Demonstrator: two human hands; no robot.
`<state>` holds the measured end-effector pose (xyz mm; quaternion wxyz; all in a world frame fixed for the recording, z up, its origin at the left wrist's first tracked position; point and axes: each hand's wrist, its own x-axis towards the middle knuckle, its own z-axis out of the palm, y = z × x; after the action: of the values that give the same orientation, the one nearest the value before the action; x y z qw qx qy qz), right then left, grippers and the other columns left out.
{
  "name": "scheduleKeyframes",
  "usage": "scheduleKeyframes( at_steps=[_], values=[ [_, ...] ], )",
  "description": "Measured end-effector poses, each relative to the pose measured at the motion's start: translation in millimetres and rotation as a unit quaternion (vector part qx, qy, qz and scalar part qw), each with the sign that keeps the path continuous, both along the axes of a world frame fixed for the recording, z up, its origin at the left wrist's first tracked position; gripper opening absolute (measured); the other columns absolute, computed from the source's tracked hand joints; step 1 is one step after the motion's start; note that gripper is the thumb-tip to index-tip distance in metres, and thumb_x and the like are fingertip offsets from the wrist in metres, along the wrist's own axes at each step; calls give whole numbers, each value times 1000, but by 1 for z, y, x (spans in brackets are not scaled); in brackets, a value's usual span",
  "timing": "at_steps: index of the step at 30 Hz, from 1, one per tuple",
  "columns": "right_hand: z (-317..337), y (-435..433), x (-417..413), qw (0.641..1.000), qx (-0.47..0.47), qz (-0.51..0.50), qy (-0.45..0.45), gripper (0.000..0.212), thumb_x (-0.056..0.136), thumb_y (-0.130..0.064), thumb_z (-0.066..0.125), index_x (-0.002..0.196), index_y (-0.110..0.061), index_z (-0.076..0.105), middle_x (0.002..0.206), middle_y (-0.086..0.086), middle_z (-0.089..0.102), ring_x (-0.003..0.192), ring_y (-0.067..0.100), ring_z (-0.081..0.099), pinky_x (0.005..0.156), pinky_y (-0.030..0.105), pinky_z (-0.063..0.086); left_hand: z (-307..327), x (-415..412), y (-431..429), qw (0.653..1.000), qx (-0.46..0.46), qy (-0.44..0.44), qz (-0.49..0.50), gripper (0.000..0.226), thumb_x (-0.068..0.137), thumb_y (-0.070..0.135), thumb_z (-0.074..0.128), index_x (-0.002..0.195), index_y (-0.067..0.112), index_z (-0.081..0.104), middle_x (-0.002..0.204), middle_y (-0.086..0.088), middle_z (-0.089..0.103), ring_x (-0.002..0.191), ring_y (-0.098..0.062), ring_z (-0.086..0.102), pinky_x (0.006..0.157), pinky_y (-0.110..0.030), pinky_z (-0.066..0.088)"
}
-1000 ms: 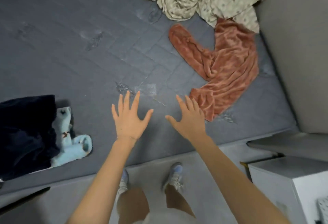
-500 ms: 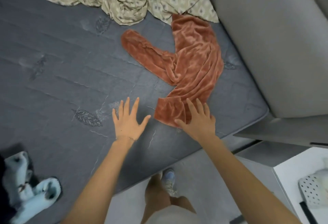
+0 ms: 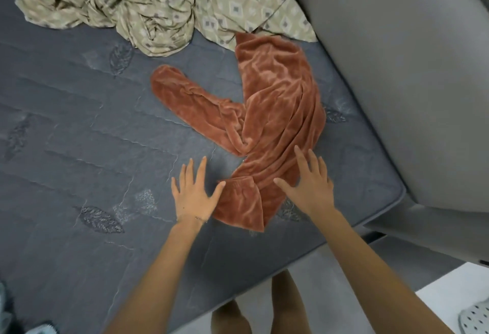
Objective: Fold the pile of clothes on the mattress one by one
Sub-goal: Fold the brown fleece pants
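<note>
A rust-orange velvet garment (image 3: 275, 111) lies crumpled on the dark grey mattress (image 3: 79, 148), one leg or sleeve stretched to the left. Its near hem lies between my two hands. My left hand (image 3: 194, 190) is flat and spread on the mattress, thumb touching the hem's left edge. Over the garment's lower right part my right hand (image 3: 309, 182) rests with fingers spread, holding nothing. A crumpled beige patterned cloth (image 3: 158, 2) lies at the far side, its edge overlapping the top of the orange garment.
A grey padded headboard or wall (image 3: 397, 69) rises along the mattress's right side. A white surface (image 3: 455, 299) with a dotted item (image 3: 476, 317) sits at bottom right. A pale blue garment (image 3: 39, 329) peeks in at bottom left. My legs stand at the mattress's near edge.
The view has shifted right, toward the orange garment. Both hands moved from bare mattress to its near hem; the right hand now lies on the fabric. The dark and pale blue clothes left the view.
</note>
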<state>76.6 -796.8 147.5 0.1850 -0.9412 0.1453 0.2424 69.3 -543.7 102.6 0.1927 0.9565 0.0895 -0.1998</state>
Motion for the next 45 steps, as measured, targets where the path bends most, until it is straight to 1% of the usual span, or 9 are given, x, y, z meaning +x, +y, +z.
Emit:
scheduleKeyframes(
  at_steps=[12,17,22,27,30,34,37,42,45],
  values=[
    [-90,-99,148,999,29,-31,9,95,80,-70,55,152,-39,2,162,-2,3,148,24,5,114,54,21,-73,157,-122,997,-38,-49,48,79,89,62,47,152,29,13,161,-4,10,148,-21,0,119,-48,-4],
    [-126,-120,200,998,45,-24,-37,90,82,-64,59,152,-33,13,158,5,20,146,26,14,114,53,25,-109,219,-141,997,-25,-57,46,81,90,61,46,153,26,9,161,-6,10,148,-21,-2,119,-42,-5],
    [-156,-137,237,996,80,-34,-22,99,80,-61,64,153,-36,3,161,10,7,147,29,9,116,54,19,-135,252,-151,995,-60,-42,66,88,90,56,52,153,14,7,160,-9,15,148,-24,2,120,-36,1],
    [-168,-142,247,948,289,-130,-14,108,77,-39,78,154,-23,3,157,0,26,141,16,31,117,34,26,-151,260,-164,976,-138,-27,165,84,88,45,62,149,5,21,149,-15,38,138,-30,33,114,-35,25],
    [-168,-136,247,926,321,-201,-2,103,77,-38,79,153,-17,13,152,0,36,136,15,39,115,37,31,-150,257,-176,947,-220,-33,231,67,87,40,66,140,10,39,134,-6,55,125,-25,49,98,-24,37],
    [-158,-117,250,916,324,-236,-10,51,83,-34,74,126,-12,57,121,1,64,115,17,59,102,33,46,-136,255,-184,919,-288,-39,265,25,85,37,69,98,17,61,92,8,64,94,-16,63,78,-21,44],
    [-139,-99,246,919,314,-230,-56,20,84,-30,73,97,-18,65,91,-6,66,99,18,65,89,30,51,-116,246,-179,906,-318,-61,272,19,85,35,69,77,19,62,71,11,62,69,-4,59,70,-25,46],
    [-84,-61,227,913,326,-205,-137,21,79,-34,76,70,-20,63,70,-8,66,70,8,65,70,29,54,-56,224,-144,864,-370,-150,305,40,86,24,70,56,21,43,54,13,39,55,-4,36,57,-23,34],
    [-37,-27,202,903,348,-187,-169,31,77,-33,78,58,-23,56,52,-15,59,53,-4,54,57,18,45,0,198,-112,847,-388,-194,306,44,85,16,70,53,23,41,50,19,38,53,1,34,55,-17,32]
  ],
)
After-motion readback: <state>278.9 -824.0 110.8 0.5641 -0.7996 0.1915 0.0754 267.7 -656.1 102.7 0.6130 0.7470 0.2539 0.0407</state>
